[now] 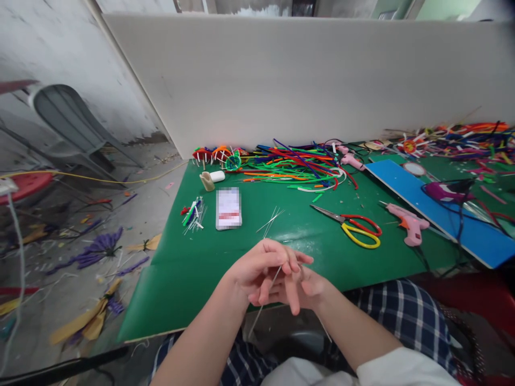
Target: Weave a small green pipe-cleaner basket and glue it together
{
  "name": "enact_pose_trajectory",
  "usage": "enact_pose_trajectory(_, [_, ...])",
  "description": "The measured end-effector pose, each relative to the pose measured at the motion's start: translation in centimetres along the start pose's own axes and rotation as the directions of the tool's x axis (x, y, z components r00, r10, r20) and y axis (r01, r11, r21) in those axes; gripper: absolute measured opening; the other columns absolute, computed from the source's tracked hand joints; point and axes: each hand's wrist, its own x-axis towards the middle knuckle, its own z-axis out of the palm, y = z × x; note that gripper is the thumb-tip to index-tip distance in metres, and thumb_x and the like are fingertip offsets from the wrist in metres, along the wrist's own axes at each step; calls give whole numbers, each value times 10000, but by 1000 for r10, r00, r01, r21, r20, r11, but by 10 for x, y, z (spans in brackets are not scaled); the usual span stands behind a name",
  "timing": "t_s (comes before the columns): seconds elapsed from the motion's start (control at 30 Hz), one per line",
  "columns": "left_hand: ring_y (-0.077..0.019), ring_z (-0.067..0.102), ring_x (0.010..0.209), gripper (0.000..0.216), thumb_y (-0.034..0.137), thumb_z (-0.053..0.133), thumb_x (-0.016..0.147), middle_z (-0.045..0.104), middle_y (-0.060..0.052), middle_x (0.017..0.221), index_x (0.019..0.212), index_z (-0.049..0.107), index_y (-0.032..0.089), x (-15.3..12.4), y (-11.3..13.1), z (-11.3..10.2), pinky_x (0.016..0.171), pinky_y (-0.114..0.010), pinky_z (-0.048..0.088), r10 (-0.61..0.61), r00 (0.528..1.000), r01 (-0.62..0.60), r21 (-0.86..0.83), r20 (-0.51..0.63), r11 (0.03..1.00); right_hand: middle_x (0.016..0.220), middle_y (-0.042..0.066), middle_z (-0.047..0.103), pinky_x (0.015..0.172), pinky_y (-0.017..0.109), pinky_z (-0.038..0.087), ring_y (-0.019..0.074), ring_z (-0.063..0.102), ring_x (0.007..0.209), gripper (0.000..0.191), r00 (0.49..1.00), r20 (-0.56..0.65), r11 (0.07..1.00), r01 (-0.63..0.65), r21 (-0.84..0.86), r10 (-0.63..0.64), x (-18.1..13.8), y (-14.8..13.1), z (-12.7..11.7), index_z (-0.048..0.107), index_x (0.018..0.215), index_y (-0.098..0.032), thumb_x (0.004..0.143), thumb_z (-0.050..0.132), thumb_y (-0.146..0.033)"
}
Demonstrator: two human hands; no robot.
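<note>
My left hand [263,268] and my right hand [303,281] meet above the table's front edge, their fingertips overlapping. A thin metal wire [263,305] slants down from the closed fingers of my left hand towards my lap. My right hand's fingers curl around the same spot, partly hiding the grip, and another thin length of wire [325,329] shows below my right wrist. Just beyond the hands, several loose thin wires [270,220] lie crossed on the green table [181,292]. A phone-sized card or device [228,208], its face blurred, lies left of them.
Scissors [360,228] with red and yellow handles and a pink glue gun [412,222] lie to the right, near a blue board [434,203]. Colourful pipe cleaners [298,163] are piled before the white partition [301,80]. A small bundle of short stems [195,214] lies left.
</note>
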Motion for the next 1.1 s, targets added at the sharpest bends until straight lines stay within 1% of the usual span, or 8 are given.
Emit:
enact_pose_trajectory(0.1, [-236, 570, 921, 118, 227, 645, 633, 589, -13, 589, 531, 644, 168, 0, -2, -3, 842, -391, 404, 24, 999, -25, -38, -35, 999, 784, 88, 635, 796, 429, 441, 213, 607, 767, 436, 993, 24, 993, 111, 44, -112, 3, 8, -3, 580, 462, -173, 541, 622, -599])
enact_pose_trajectory(0.27, [-253, 561, 934, 126, 220, 625, 640, 598, -21, 612, 532, 645, 158, 2, -3, -8, 843, -400, 405, 59, 998, -61, -60, -28, 996, 684, 67, 611, 675, 372, 495, 188, 615, 654, 479, 996, -31, 996, 83, 35, -82, 3, 5, -4, 525, 394, -159, 541, 619, -605])
enact_pose_trajectory(0.4, [-271, 550, 967, 147, 235, 612, 639, 635, -43, 642, 528, 659, 152, 2, 0, -11, 872, -414, 389, 55, 997, -55, -5, 53, 998, 669, 58, 616, 635, 338, 501, 176, 610, 635, 436, 997, -50, 998, 57, 16, -57, 0, -3, 0, 542, 456, -147, 569, 636, -558])
enact_pose_trajectory(0.53, [-293, 535, 1004, 218, 307, 584, 667, 673, -95, 709, 563, 678, 140, 1, 4, -11, 869, -432, 386, 49, 994, -60, 106, 101, 993, 697, 57, 637, 614, 309, 495, 174, 620, 660, 383, 994, -53, 993, 95, 69, -92, -1, -4, -2, 542, 534, -136, 626, 630, -497])
enact_pose_trajectory(0.67, [-287, 536, 1013, 228, 318, 573, 688, 679, -89, 725, 577, 676, 149, 1, 3, -10, 876, -424, 385, 54, 997, -61, 118, 61, 991, 747, 65, 636, 629, 322, 491, 169, 616, 670, 371, 995, -67, 990, 84, 113, -77, -2, -3, -6, 530, 566, -134, 666, 603, -484])
enact_pose_trajectory(0.83, [-254, 570, 949, 282, 305, 515, 742, 664, -58, 683, 568, 675, 152, 3, -1, -11, 877, -398, 391, 73, 997, -74, 60, 10, 995, 715, 54, 604, 628, 307, 478, 153, 605, 652, 431, 995, -79, 990, 72, 120, -63, -3, -2, -7, 465, 504, -142, 701, 553, -515])
enact_pose_trajectory(1.0, [-209, 593, 830, 244, 296, 545, 710, 654, -47, 661, 548, 669, 163, 4, -1, -13, 826, -373, 421, 40, 998, -38, 59, -44, 998, 723, 44, 593, 608, 290, 481, 138, 595, 651, 383, 991, -55, 976, 133, 174, -125, 0, 0, -6, 475, 512, -147, 753, 529, -439])
enact_pose_trajectory(1.1, [-190, 588, 781, 239, 295, 548, 699, 652, -52, 660, 541, 669, 165, 4, -1, -14, 786, -347, 438, 22, 997, -17, 71, -67, 997, 684, 23, 582, 595, 283, 485, 128, 588, 629, 357, 989, -66, 972, 140, 188, -129, 0, 1, -6, 465, 522, -152, 746, 550, -416])
